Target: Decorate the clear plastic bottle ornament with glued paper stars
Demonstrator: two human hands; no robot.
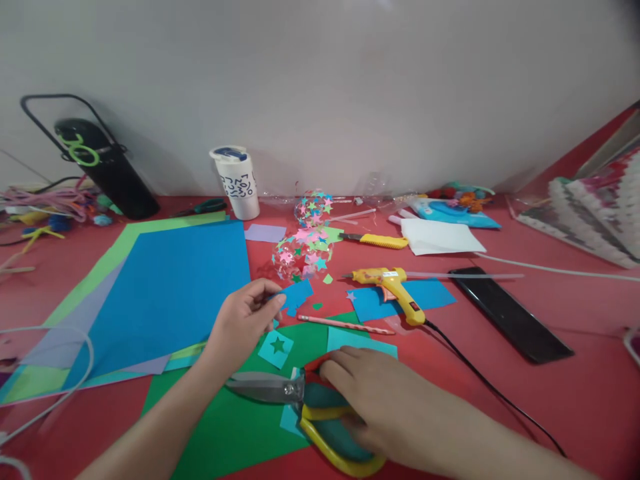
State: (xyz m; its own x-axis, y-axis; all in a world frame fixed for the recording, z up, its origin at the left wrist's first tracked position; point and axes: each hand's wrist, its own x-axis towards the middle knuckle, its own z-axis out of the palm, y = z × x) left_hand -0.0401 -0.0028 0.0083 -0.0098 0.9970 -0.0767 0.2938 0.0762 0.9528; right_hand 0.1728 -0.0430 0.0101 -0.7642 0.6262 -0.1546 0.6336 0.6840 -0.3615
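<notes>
My left hand pinches the left end of a small blue paper piece between thumb and fingers. Around the handles of large scissors curls my right hand; the blades point left, nearly closed, low over a green sheet. Part of the yellow and dark green handle is hidden by that hand. Between the hands lies a light blue paper square with a star shape in it, and a pink pencil. Beyond them stands a clear form covered with paper stars.
A yellow glue gun lies on blue paper, its cord running right past a black phone-like slab. Large coloured sheets cover the left. Behind are a white cup, a black bottle and a yellow cutter knife.
</notes>
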